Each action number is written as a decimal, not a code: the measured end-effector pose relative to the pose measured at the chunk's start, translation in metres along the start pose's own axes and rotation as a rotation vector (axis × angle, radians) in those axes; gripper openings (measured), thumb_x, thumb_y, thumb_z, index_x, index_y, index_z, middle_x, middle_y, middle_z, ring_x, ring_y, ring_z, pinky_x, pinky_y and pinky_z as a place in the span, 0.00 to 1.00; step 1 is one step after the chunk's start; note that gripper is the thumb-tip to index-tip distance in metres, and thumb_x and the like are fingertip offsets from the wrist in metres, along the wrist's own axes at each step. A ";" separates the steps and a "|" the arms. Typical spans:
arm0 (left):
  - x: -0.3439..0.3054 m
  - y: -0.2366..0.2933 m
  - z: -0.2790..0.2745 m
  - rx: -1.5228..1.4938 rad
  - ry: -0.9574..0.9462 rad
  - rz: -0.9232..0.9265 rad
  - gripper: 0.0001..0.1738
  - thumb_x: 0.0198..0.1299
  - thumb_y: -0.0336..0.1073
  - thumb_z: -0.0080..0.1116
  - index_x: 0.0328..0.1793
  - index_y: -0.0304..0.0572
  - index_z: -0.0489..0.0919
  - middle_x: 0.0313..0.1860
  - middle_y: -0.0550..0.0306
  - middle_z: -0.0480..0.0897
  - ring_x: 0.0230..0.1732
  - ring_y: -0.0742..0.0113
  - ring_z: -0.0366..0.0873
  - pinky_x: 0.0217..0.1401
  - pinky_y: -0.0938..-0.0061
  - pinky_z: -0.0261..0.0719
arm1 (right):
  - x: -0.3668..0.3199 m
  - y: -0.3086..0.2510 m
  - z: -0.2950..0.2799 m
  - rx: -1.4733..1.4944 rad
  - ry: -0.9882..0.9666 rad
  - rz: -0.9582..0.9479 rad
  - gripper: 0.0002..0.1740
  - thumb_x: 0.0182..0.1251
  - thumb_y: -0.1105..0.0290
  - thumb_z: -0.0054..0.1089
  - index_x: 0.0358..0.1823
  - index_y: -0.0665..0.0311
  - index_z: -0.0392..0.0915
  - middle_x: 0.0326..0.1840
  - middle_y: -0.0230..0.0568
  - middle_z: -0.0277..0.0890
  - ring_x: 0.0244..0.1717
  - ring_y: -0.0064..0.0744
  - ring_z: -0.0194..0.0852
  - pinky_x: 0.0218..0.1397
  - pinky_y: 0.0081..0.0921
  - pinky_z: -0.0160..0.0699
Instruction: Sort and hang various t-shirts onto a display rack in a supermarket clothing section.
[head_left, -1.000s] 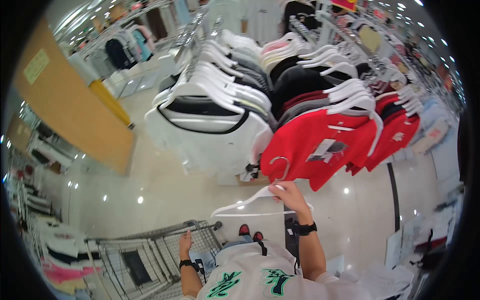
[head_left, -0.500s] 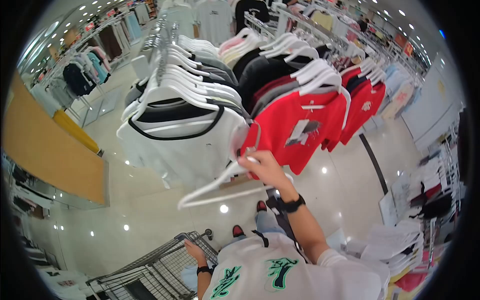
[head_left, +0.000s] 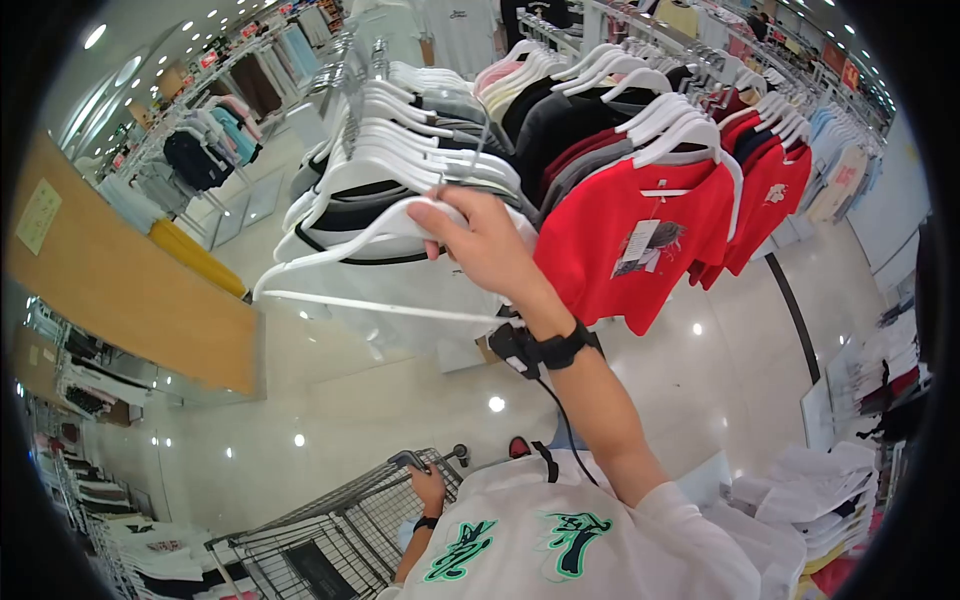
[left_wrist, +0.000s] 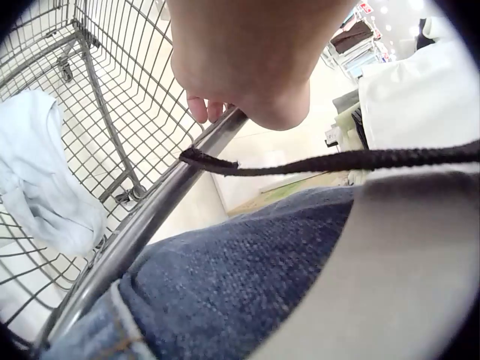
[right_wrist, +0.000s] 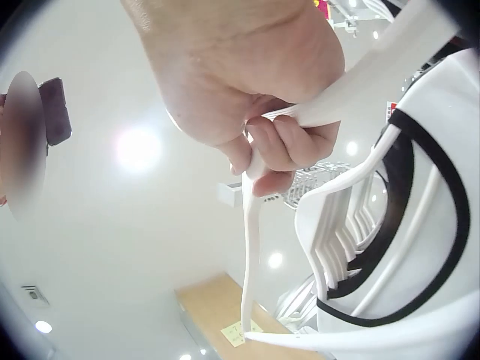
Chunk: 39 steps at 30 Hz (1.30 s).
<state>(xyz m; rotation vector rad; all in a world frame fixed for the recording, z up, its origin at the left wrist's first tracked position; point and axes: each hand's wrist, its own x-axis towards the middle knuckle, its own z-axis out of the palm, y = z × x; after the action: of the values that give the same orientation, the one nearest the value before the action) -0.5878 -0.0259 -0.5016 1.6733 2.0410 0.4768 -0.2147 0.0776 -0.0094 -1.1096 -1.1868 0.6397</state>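
My right hand [head_left: 478, 240] grips a bare white clothes hanger [head_left: 345, 245] near its neck, fingers curled round it in the right wrist view. The hanger overlaps a white shirt with black neck trim [right_wrist: 442, 187] at the front of the rack. Beside it on the right hangs a red T-shirt [head_left: 640, 250] with a printed picture and a paper tag. Low in the head view, my left hand [head_left: 428, 487] grips the handle bar [left_wrist: 161, 206] of a wire shopping cart [head_left: 345, 515]. A pale blue garment [left_wrist: 45, 172] lies in the cart.
More shirts on white hangers fill the rack behind. A wooden pillar [head_left: 130, 280] stands on the left, with a yellow notice on it. White folded garments [head_left: 815, 490] are stacked at the lower right. Tiled floor [head_left: 380, 400] lies between cart and rack.
My right hand has carried the bare hanger up and left, from below the red T-shirt to in front of the white shirt. My left hand stays at the cart's handle.
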 end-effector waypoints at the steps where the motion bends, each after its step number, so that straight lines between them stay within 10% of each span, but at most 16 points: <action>1: 0.001 0.001 -0.002 -0.018 -0.051 -0.026 0.39 0.65 0.43 0.56 0.74 0.19 0.60 0.50 0.23 0.81 0.52 0.30 0.81 0.57 0.50 0.77 | 0.009 -0.003 0.004 -0.021 -0.013 -0.049 0.20 0.74 0.56 0.59 0.39 0.70 0.80 0.18 0.34 0.75 0.22 0.19 0.71 0.27 0.23 0.67; 10: 0.003 0.014 -0.011 -0.090 -0.039 -0.198 0.33 0.64 0.37 0.57 0.70 0.22 0.64 0.47 0.22 0.82 0.51 0.29 0.81 0.55 0.48 0.78 | 0.074 -0.023 0.059 -0.163 -0.096 -0.174 0.23 0.71 0.55 0.62 0.31 0.73 0.79 0.19 0.44 0.77 0.21 0.31 0.78 0.31 0.32 0.75; 13: -0.001 0.022 -0.020 -0.085 -0.059 -0.172 0.31 0.64 0.37 0.59 0.68 0.23 0.65 0.50 0.23 0.81 0.51 0.29 0.81 0.54 0.48 0.78 | 0.074 -0.005 0.076 -0.280 -0.171 -0.238 0.26 0.70 0.54 0.63 0.39 0.78 0.81 0.28 0.62 0.79 0.29 0.57 0.80 0.39 0.41 0.77; 16: -0.001 0.021 -0.013 -0.084 0.016 -0.154 0.31 0.64 0.37 0.59 0.68 0.23 0.66 0.52 0.23 0.81 0.52 0.29 0.81 0.55 0.49 0.78 | 0.075 0.012 0.082 -0.303 -0.048 -0.261 0.24 0.71 0.52 0.63 0.38 0.72 0.82 0.17 0.39 0.74 0.19 0.28 0.72 0.28 0.30 0.70; 27: 0.006 0.007 0.000 -0.177 0.033 -0.119 0.35 0.66 0.37 0.56 0.73 0.21 0.62 0.58 0.22 0.78 0.56 0.27 0.78 0.60 0.49 0.76 | 0.045 0.032 0.025 -0.444 0.427 -0.379 0.07 0.65 0.73 0.67 0.39 0.70 0.81 0.32 0.44 0.82 0.29 0.36 0.80 0.35 0.28 0.77; 36: 0.017 0.017 -0.005 -0.226 0.023 -0.144 0.33 0.64 0.34 0.56 0.72 0.20 0.63 0.56 0.21 0.78 0.56 0.27 0.78 0.62 0.52 0.75 | 0.010 0.036 -0.030 -0.810 0.225 -0.096 0.18 0.53 0.70 0.76 0.46 0.64 0.83 0.41 0.42 0.82 0.40 0.41 0.78 0.44 0.34 0.78; 39: 0.023 0.006 0.006 -0.222 0.082 -0.100 0.31 0.64 0.34 0.55 0.70 0.20 0.65 0.55 0.21 0.79 0.56 0.27 0.78 0.60 0.52 0.75 | 0.003 0.045 -0.028 -0.896 0.244 -0.163 0.22 0.54 0.65 0.78 0.50 0.62 0.83 0.30 0.38 0.73 0.30 0.32 0.67 0.36 0.28 0.71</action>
<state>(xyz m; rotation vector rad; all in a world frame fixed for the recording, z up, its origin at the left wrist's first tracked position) -0.5836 -0.0028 -0.5062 1.4364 2.0338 0.7197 -0.1815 0.0871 -0.0488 -1.7420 -1.3578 -0.2034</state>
